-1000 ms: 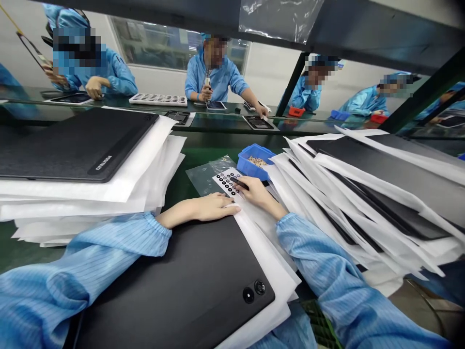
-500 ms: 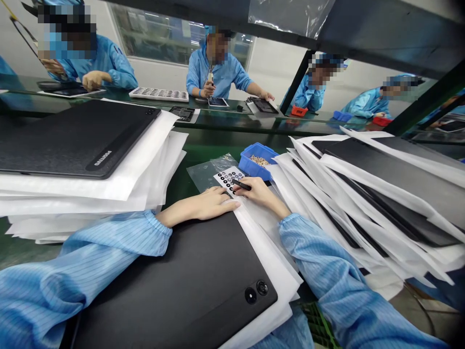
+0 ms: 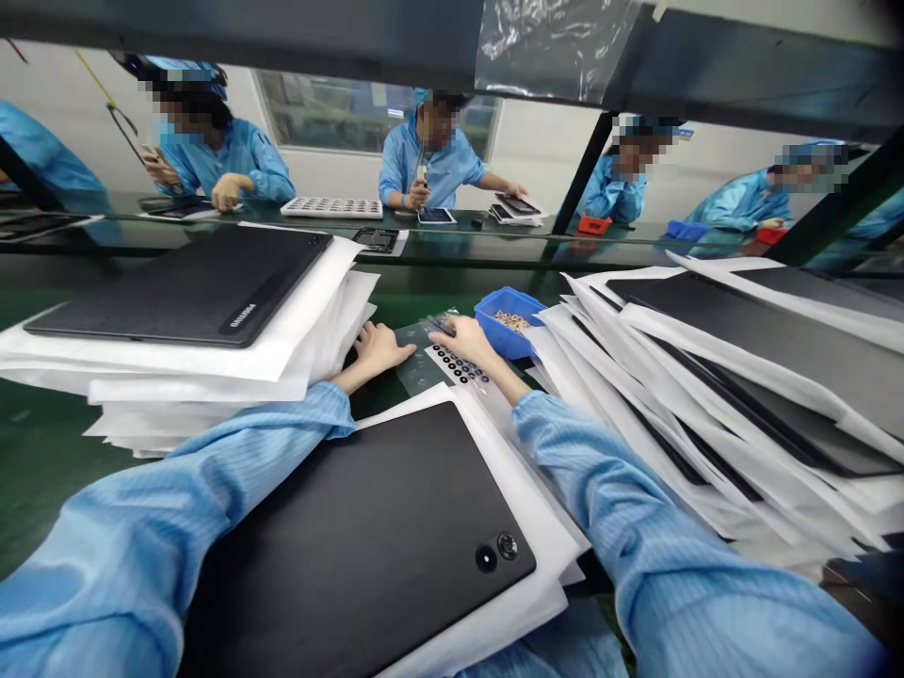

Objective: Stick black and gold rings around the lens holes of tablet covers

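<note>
A black tablet [image 3: 367, 527] lies back-up on white foam sheets in front of me, its two camera lenses [image 3: 495, 552] near the lower right corner. Beyond it lies a white sticker sheet [image 3: 460, 365] with rows of black rings, partly on a clear plastic bag [image 3: 418, 365]. My right hand [image 3: 467, 343] is closed on a thin dark tool [image 3: 442, 326] just past the sheet, beside a blue bin [image 3: 509, 320] of small parts. My left hand [image 3: 378, 347] rests on the green table by the left stack, fingers curled; what they hold, if anything, is hidden.
A stack of foam sheets topped by a black tablet [image 3: 190, 292] stands at left. A fanned pile of tablets and foam sheets [image 3: 734, 367] fills the right. A dark shelf beam [image 3: 353, 28] runs overhead. Several people in blue coats work across the far bench [image 3: 438, 155].
My left hand left the tablet's top edge and moved forward to the left stack. My right hand slid forward past the sticker sheet toward the blue bin. The view shifted.
</note>
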Tool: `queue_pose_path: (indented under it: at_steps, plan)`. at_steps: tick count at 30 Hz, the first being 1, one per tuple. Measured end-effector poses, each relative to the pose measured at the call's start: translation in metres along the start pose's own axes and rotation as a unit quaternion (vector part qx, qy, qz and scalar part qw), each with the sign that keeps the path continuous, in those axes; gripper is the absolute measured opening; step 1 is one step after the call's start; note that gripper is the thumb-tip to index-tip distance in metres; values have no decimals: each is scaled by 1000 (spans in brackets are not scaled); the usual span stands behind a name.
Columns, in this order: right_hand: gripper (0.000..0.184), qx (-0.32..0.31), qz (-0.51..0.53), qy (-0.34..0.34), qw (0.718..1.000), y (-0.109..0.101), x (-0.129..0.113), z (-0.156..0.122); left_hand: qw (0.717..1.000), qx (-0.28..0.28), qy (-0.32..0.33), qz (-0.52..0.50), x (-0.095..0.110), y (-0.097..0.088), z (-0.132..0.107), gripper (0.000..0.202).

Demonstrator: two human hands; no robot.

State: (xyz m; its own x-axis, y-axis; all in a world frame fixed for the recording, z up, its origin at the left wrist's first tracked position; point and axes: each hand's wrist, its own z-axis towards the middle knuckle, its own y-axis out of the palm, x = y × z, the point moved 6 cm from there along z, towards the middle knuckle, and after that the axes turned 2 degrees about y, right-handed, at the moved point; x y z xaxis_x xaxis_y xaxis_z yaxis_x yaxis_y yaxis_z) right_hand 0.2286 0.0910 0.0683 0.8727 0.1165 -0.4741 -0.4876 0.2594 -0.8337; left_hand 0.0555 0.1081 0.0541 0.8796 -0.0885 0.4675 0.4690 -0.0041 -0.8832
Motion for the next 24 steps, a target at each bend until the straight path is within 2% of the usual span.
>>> queue_pose_path:
  at_steps: [4,7,10,14,18,21,24]
  plan:
    - [21,-17,16,6,1000,13,11,4,995,25,-42,-83,13,1,18,42]
    - [23,-7,32,7,999,13,22,0,982,8,-58,-182,15,1,26,37]
    - [25,14,49,10,999,12,27,-1,951,-36,-64,-300,15,5,23,34]
    - [24,43,77,8,996,11,27,0,894,-108,-68,-430,23,22,7,34]
    - [23,76,90,-15,993,8,24,-2,857,-151,-71,-488,34,40,-3,31]
    - [21,81,95,-48,991,7,19,-5,848,-149,-78,-503,34,44,0,32]
    - [20,60,105,-77,990,8,15,-7,848,-141,-86,-503,30,42,6,32]
